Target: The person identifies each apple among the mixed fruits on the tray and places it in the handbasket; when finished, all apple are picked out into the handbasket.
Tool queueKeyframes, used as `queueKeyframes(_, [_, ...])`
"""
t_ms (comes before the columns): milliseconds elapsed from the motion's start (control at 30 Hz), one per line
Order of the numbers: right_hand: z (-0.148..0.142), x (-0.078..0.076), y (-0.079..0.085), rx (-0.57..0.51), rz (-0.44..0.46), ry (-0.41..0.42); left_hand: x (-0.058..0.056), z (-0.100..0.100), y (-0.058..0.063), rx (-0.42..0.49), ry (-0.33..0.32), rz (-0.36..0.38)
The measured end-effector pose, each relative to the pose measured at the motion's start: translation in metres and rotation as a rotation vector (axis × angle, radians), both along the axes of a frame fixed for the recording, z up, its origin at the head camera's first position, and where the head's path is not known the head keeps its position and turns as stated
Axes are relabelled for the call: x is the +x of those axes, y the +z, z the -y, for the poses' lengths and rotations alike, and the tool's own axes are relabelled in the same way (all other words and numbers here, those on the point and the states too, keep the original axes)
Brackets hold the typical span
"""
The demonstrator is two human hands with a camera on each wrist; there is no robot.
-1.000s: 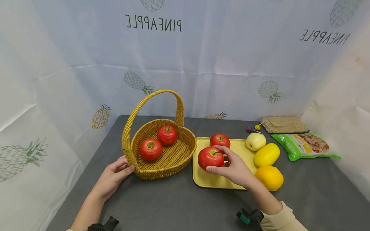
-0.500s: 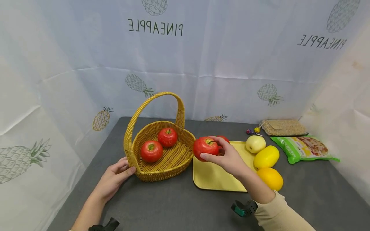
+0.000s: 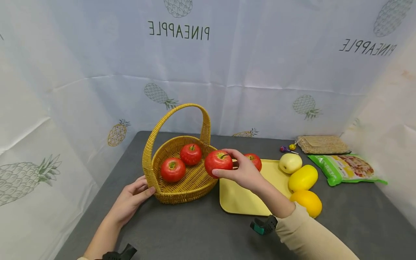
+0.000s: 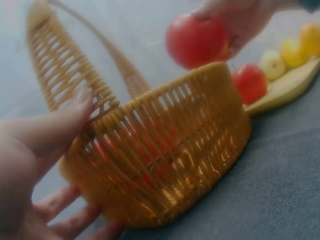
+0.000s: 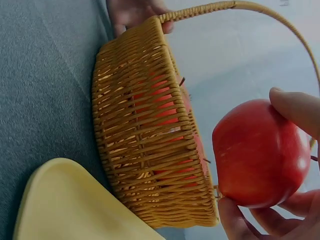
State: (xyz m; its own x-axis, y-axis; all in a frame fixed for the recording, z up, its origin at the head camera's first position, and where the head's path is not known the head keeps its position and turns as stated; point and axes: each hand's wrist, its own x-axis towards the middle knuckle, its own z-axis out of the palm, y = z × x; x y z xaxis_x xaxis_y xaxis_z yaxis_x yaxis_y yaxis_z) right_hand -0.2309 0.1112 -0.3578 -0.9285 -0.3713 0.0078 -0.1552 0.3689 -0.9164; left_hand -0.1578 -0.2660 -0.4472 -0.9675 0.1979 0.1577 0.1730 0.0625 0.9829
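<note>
My right hand (image 3: 243, 172) grips a red apple (image 3: 216, 163) between thumb and fingers, raised at the right rim of the yellow wicker basket (image 3: 185, 195). In the right wrist view, the held apple (image 5: 260, 152) is above the rim level, beside the basket's weave. My left hand (image 3: 130, 200) holds the basket's left end, thumb at the foot of the handle (image 4: 70, 70) and fingers against the outer wall. Inside the basket sit two red apples, one nearer (image 3: 173, 170) and one farther back (image 3: 190, 154).
Right of the basket lies a yellow tray (image 3: 240, 200) with another red apple (image 3: 255, 161) at its back. Along its right side are a pale green fruit (image 3: 290, 163) and two yellow fruits (image 3: 303, 178). Beyond them are lollipops (image 3: 291, 147), a green food bag (image 3: 347, 168) and a tan packet (image 3: 322, 144).
My right hand has carried the apple left and upward, from above the tray to the basket's right rim. My left hand stays at the basket's left end.
</note>
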Motion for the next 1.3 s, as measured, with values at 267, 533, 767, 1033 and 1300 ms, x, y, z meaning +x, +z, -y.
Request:
queueKeyframes(267, [0.007,-0.008,0.006,0.011,0.036,0.021,-0.001,-0.003,0.003,-0.003,0.002,0.040])
queueKeyframes(533, [0.022,-0.013,0.011,0.024,0.070,0.094,-0.001,-0.003,0.003,0.008,0.009,0.044])
queueKeyframes(767, [0.029,-0.016,0.012,0.106,0.070,0.173,-0.001,-0.004,0.004,0.016,-0.009,0.033])
queueKeyframes(1033, [0.038,-0.021,0.011,0.156,0.058,0.240,-0.005,-0.006,0.004,0.021,-0.017,0.022])
queueKeyframes(1300, [0.051,-0.030,0.006,0.220,0.065,0.359,0.001,-0.004,0.003,0.013,-0.003,0.026])
